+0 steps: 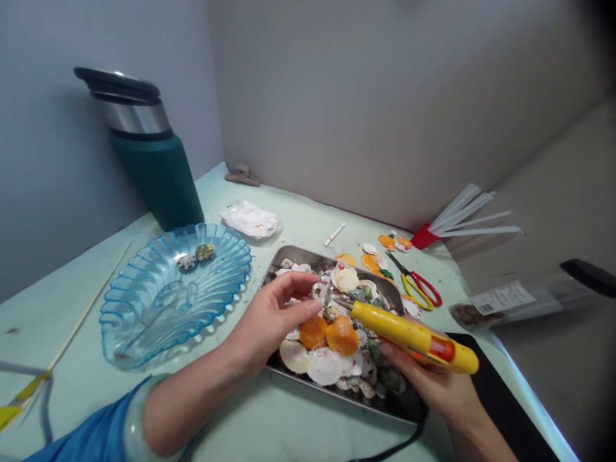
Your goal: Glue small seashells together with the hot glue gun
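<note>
My left hand (283, 305) pinches a small pale shell (319, 292) between thumb and fingers. In my right hand (428, 378) is a yellow hot glue gun (402, 328); its metal nozzle points left and comes very close to the shell. I cannot tell if the two touch. Both hands are above a metal tray (337, 399) heaped with shells. Among them are orange scallop shells (341, 335), white flat shells (325, 367) and greenish snail shells (387, 372).
To the left stand a blue clear shell-shaped dish (144, 308) with two shells and a teal bottle (156, 170). Scissors (416, 285), a red cup of glue sticks (426, 237) and a labelled bag (505, 305) are at the right. A black cord (394, 449) runs along the front.
</note>
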{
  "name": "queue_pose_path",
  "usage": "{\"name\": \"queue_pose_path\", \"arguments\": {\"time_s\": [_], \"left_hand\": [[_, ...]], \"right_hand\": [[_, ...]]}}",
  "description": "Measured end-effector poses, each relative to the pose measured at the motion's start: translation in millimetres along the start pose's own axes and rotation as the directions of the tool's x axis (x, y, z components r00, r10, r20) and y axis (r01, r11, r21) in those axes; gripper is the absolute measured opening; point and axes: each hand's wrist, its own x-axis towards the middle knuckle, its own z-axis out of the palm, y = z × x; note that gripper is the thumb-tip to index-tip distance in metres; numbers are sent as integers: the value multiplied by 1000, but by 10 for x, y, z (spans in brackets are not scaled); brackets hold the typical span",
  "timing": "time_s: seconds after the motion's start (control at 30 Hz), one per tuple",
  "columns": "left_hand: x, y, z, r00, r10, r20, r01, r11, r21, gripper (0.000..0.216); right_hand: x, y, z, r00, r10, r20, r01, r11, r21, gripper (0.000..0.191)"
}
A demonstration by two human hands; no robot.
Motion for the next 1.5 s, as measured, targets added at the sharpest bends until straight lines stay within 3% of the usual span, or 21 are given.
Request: {"name": "queue_pose_path", "arguments": {"time_s": [0.4,0.53,0.8,1.5], "left_hand": [[-31,31,48,994,104,-29,-90,947,309,29],[-49,43,65,988,149,-28,-127,915,384,27],[-32,21,58,984,178,-23,-152,896,417,27],[-48,45,66,988,152,-2,-140,913,382,25]], "right_hand": [[78,-144,5,999,3,45,-2,1000,-25,18],[75,-149,7,998,-25,57,27,998,-51,11],[67,-141,5,998,5,56,-2,998,-55,15],[44,-118,20,1000,15,27,-14,998,-57,5]]}}
